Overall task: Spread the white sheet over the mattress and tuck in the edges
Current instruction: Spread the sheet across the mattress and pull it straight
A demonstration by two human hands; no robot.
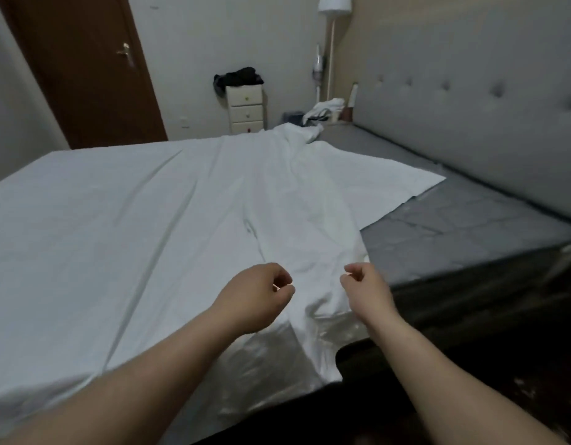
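Note:
The white sheet (117, 226) covers the left and middle of the bed and hangs over the near edge. A bunched ridge of it (310, 200) runs from the far side toward me, with a flat flap spread to its right. The grey quilted mattress (464, 220) lies bare on the right, beside the headboard. My left hand (261, 293) and my right hand (364, 287) hover just above the near end of the ridge. The fingers of both are curled, thumb against forefinger. No cloth shows between them.
A grey tufted headboard (470, 101) stands along the right. Across the bed are a small white drawer unit (246, 107) with dark clothes on top, a floor lamp (334, 43), white laundry (326, 109) and a brown door (85, 69). The dark bed frame (454, 303) edges the near side.

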